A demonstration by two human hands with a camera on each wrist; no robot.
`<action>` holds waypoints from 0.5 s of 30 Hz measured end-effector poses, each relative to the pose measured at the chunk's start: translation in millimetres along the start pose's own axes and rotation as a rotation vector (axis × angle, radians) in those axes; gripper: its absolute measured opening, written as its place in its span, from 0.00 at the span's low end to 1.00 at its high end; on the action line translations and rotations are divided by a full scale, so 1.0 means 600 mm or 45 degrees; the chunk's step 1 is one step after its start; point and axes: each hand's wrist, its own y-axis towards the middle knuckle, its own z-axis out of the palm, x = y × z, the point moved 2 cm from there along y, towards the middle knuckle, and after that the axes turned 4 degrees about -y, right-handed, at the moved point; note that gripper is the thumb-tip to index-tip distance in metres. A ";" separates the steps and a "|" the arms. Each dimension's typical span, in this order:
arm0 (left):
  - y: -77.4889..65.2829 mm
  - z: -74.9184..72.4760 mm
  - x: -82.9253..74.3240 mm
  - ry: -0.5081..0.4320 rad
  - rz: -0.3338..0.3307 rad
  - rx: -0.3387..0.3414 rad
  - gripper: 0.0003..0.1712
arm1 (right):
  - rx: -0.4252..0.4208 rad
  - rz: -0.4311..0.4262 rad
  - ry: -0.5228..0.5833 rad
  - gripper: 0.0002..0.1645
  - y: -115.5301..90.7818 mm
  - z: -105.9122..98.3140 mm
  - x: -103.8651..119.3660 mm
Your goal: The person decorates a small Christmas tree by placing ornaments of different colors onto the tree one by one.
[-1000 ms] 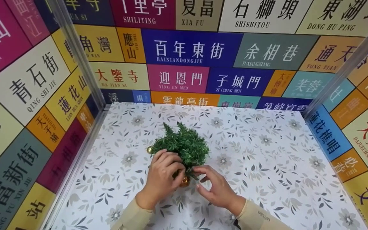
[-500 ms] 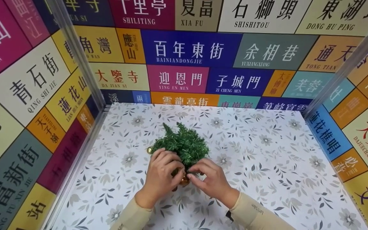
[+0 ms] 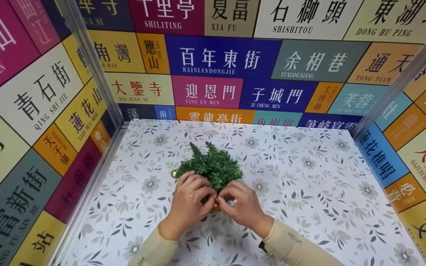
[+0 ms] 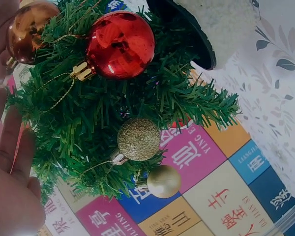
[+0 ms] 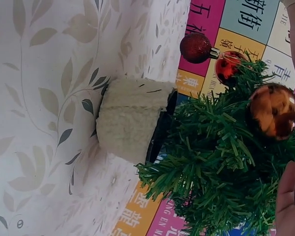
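Observation:
A small green Christmas tree [image 3: 216, 164] stands on the floral cloth, with a pale wrapped base [image 5: 130, 118] seen in the right wrist view. On its near side a shiny copper bauble [image 5: 274, 112] hangs at my fingertips. My left hand [image 3: 190, 197] curls at the tree's lower left, thumb and forefinger pinched at the bauble's top. From the right, my right hand [image 3: 246, 203] pinches at the same spot, its fingertips almost meeting the left ones. The exact grip on the bauble's loop is hidden. A shiny red bauble [image 4: 122, 44] and a glittery gold bauble [image 4: 139, 139] hang nearby.
A smaller smooth gold bauble [image 3: 174, 173] sticks out at the tree's left. The right wrist view also has a dark red glittery bauble [image 5: 195, 48]. Panels with coloured place-name signs [image 3: 222, 57] wall in the cloth-covered table [image 3: 309, 207] at the back and sides.
My right hand has come left from beside the tree to the copper bauble, and its thumb and forefinger have closed there. The left hand has stayed almost still; the tree has not moved.

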 end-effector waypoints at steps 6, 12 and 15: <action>0.005 -0.001 0.000 0.023 0.022 -0.044 0.05 | -0.004 0.065 0.057 0.09 0.000 -0.009 -0.003; 0.015 0.003 -0.001 0.078 0.001 -0.128 0.05 | -0.053 0.110 0.047 0.09 0.006 -0.012 -0.005; 0.019 0.006 -0.002 0.089 -0.013 -0.175 0.04 | -0.078 0.134 0.056 0.08 0.010 -0.012 -0.006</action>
